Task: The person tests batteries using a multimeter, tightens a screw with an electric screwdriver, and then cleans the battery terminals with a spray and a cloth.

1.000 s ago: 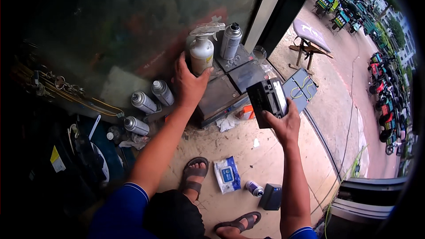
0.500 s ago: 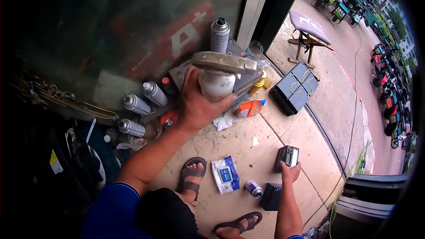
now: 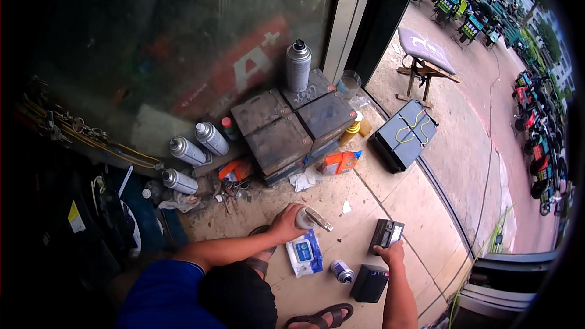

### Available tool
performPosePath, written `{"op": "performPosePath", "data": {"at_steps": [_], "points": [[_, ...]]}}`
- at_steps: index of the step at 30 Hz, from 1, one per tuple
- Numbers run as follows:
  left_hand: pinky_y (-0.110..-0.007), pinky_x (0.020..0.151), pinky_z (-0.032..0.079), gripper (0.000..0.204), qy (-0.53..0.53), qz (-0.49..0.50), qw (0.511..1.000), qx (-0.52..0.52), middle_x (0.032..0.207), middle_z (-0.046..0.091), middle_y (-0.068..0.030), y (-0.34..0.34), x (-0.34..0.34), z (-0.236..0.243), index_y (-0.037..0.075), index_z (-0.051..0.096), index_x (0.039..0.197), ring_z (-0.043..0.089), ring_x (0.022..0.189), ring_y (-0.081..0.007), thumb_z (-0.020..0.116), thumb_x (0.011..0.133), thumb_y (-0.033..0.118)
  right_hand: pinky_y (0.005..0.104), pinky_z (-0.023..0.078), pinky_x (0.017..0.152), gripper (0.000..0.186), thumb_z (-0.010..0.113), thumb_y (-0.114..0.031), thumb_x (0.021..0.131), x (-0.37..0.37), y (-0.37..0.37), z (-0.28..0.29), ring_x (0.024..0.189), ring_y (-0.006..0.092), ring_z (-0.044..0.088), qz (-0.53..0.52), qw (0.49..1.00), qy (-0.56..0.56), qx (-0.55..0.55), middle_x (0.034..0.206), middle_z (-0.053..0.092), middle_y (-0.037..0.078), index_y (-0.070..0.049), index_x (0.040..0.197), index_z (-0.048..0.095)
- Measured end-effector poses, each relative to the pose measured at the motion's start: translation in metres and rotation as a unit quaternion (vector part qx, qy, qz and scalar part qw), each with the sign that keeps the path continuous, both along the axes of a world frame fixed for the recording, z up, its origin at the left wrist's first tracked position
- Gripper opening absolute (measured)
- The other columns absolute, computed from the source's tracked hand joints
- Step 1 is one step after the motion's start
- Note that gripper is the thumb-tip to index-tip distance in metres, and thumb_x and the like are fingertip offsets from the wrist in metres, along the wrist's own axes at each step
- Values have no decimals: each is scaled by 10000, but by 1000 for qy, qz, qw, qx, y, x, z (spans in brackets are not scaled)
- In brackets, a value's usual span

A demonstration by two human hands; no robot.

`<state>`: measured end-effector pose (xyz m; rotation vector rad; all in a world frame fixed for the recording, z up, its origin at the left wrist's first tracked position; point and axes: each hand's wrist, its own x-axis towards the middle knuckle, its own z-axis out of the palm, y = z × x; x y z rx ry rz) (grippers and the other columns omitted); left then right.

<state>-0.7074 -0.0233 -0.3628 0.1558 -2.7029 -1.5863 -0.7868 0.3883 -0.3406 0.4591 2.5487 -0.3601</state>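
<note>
My left hand [image 3: 285,224] grips a white bottle with a grey trigger nozzle [image 3: 308,217], held low just above the tiled floor and above a blue-and-white wipes packet [image 3: 304,253]. My right hand [image 3: 390,253] holds a small black box-shaped device [image 3: 386,233] close to the floor. A second black box [image 3: 369,283] lies on the floor beside my right wrist. A small silver and blue can [image 3: 342,271] lies on its side between the two hands.
A stack of dark grey batteries [image 3: 286,127] sits against the glass wall with a silver spray can [image 3: 298,65] on top. Three spray cans [image 3: 194,146] lie left. An orange packet [image 3: 340,161], a wired battery pack [image 3: 404,134] and a stool [image 3: 426,56] stand right.
My left hand has come down from chest height by the batteries to the floor with the bottle. My right hand stays low with the black device, shifted slightly left.
</note>
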Motion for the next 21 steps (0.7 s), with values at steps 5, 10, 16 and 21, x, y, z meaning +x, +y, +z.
{"op": "performPosePath", "data": {"at_steps": [5, 10, 16, 21], "points": [[-416, 1077, 485, 810, -14, -14, 999, 32, 1385, 560, -162, 1, -5, -22, 68, 543, 1370, 561, 1306, -367, 925, 662, 162, 426, 576, 927, 956, 962, -439, 621, 0, -4, -2, 1054, 417, 716, -20, 999, -16, 30, 1112, 714, 303, 105, 1232, 466], [-419, 1104, 468, 843, -21, -33, 998, 44, 1416, 554, -165, 4, -5, -39, 69, 522, 1403, 547, 1338, -356, 928, 670, 166, 431, 578, 923, 952, 956, -451, 616, 0, -4, -3, 1041, 419, 717, -19, 999, -19, 27, 1097, 717, 297, 93, 1224, 467], [-428, 1114, 461, 855, -61, -39, 996, 46, 1432, 554, -189, 0, 2, -34, 65, 476, 1456, 539, 1353, -371, 902, 725, 186, 439, 581, 916, 922, 953, -447, 614, 2, -1, -5, 1035, 413, 720, -36, 999, -15, 34, 1091, 719, 289, 81, 1197, 472], [-418, 1086, 484, 805, -53, -38, 998, 7, 1413, 583, -176, -9, 7, -36, 67, 482, 1462, 576, 1321, -366, 866, 763, 172, 458, 568, 951, 911, 972, -419, 628, 0, -7, -3, 1069, 429, 702, -51, 998, -30, 32, 1144, 697, 284, 47, 1210, 450]]}}
